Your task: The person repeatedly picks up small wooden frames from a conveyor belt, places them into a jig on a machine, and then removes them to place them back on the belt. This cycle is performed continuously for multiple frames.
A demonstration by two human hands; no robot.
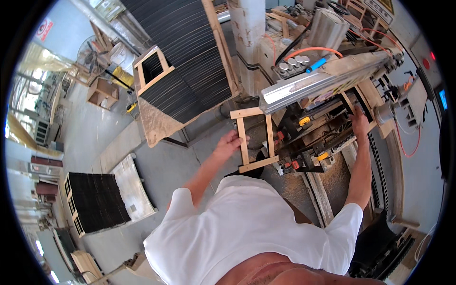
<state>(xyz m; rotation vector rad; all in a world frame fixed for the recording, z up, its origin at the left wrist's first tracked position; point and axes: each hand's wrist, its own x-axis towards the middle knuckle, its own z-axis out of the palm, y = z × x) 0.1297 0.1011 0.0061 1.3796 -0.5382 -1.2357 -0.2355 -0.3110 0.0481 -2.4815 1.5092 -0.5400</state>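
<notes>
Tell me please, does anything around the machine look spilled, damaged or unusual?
Yes: loose sawdust lies scattered beneath the machine, looking spilled rather than collected. The white column nearby shows brownish, worn-looking patches.

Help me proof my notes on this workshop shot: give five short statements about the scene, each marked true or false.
1. The left hand holds a wooden frame. True.
2. The right hand rests on the floor. False: the right hand is at the machine.
3. A second frame lies on the dark ridged stack. True.
4. The person wears a black shirt. False: the shirt is white.
5. A whitish column stands beyond the frame in hand. True.
</notes>
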